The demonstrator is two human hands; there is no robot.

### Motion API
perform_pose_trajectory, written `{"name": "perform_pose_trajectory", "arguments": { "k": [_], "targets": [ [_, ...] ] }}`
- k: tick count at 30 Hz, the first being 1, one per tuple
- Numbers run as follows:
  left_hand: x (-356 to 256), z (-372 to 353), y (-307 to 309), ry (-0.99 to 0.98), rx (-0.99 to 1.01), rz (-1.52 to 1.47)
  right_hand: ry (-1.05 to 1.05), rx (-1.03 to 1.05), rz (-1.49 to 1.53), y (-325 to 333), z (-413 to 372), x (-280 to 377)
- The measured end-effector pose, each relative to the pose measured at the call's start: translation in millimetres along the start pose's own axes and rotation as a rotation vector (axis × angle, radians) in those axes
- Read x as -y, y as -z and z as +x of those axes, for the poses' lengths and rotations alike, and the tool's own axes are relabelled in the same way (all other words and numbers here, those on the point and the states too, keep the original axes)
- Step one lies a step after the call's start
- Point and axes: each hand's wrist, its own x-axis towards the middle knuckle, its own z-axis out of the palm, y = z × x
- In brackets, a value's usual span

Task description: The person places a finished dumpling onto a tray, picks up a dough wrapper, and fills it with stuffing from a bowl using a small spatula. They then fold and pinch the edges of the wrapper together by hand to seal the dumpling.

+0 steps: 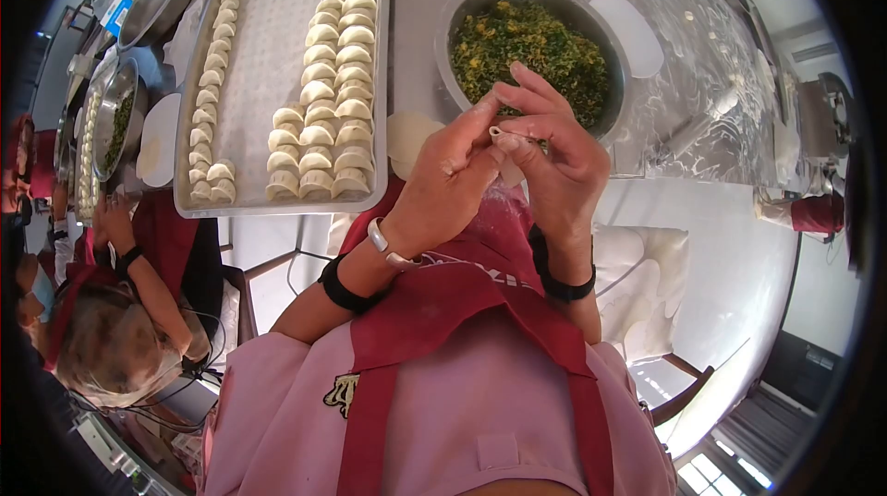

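Note:
Both my hands are held close together in front of the red apron, with a pale dumpling [497, 132] pinched between them. My left hand [445, 180] presses its edge between thumb and fingers. My right hand [561, 156] grips the other side, its thumb against the dough and its upper fingers raised. Most of the dumpling is hidden by the fingers. Just beyond is a steel bowl [450, 66] of chopped green and yellow filling [527, 43]. Round dough wrappers [407, 138] lie beside my left hand, partly covered by it.
A metal tray [254, 62] to the left carries rows of folded dumplings [319, 131]. White plates [628, 34] and floury smears are on the steel table [679, 80]. At far left a co-worker's hand [113, 223] is beside another bowl [120, 117].

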Motion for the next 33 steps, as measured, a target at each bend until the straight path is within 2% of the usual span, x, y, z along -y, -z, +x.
{"name": "perform_pose_trajectory", "arguments": {
  "k": [3, 6, 9, 12, 15, 18, 21, 24, 27, 30, 33],
  "targets": [
    [2, 3, -3, -0.013, -0.004, -0.121, -0.003, -0.032, -0.011, -4, -1, 3],
    [7, 2, -2, -0.011, -0.061, -0.078, 0.054, -0.076, -0.081, -7, -2, -1],
    [13, 2, 7, 0.057, 0.014, 0.043, 0.047, 0.0, -0.088, -5, -1, -2],
    [4, 1, 11, 0.068, 0.055, -0.072, -0.074, 0.032, -0.097, -2, 3, 13],
    [4, -3, 11, 0.064, 0.085, -0.046, -0.098, 0.134, -0.013, 2, 7, 15],
    [1, -6, 7, 0.033, 0.059, -0.066, -0.025, 0.171, 0.09, 5, 5, 4],
    [-4, -7, 5, 0.055, 0.022, -0.142, -0.096, 0.129, 0.157, 4, 2, 7],
    [-2, -6, 9, 0.032, 0.101, -0.092, -0.119, 0.09, 0.188, 1, -3, 8],
    [1, -5, 8, 0.085, 0.044, -0.049, 0.003, 0.116, 0.087, 0, -1, 4],
    [2, -7, 1, 0.085, -0.031, -0.298, -0.167, -0.008, 0.136, -10, -1, 22],
    [-6, -5, -2, 0.086, -0.044, -0.375, -0.14, -0.175, 0.244, -19, -3, 21]
  ]
}}
